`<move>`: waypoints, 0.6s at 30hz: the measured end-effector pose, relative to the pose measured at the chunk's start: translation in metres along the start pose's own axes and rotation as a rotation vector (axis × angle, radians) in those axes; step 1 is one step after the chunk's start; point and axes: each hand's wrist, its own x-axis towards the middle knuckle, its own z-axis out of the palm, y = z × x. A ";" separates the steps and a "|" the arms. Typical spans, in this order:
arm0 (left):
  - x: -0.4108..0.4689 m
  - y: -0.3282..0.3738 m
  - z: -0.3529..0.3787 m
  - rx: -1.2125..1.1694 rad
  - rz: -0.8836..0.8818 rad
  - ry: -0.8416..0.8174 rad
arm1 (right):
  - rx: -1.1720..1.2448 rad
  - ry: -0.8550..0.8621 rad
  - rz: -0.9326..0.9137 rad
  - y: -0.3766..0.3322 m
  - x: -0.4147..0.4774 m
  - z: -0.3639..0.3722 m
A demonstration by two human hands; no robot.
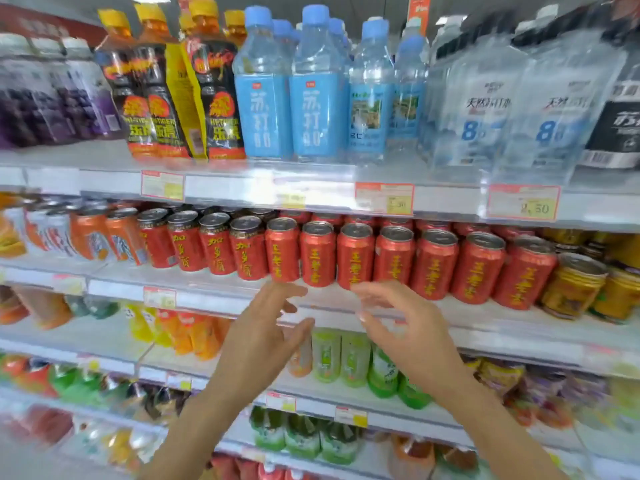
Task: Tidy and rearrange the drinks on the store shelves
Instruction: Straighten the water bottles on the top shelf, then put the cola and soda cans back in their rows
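Store aisle. White tiered shelves, price tags on the front rails. Red cans stand in a row on the middle tier, from centre out to 3 o'clock. Blue-label water bottles at 12 o'clock, black-and-orange bottles at 11, green bottles at 6. Left hand and right hand at 6 o'clock, just below the cans. Both are spread with fingers loosely bent, palms facing each other, holding nothing. Frame edges blurred.

Bare left hand, right hand, forearms uncovered
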 end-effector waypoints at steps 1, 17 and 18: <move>-0.016 -0.005 0.004 -0.016 -0.043 0.006 | 0.008 -0.015 0.040 0.006 -0.013 0.007; -0.184 0.023 0.055 -0.080 -0.378 -0.153 | 0.126 -0.148 0.543 0.027 -0.188 0.056; -0.190 0.025 0.056 -0.071 -0.378 -0.165 | 0.114 -0.161 0.550 0.026 -0.196 0.057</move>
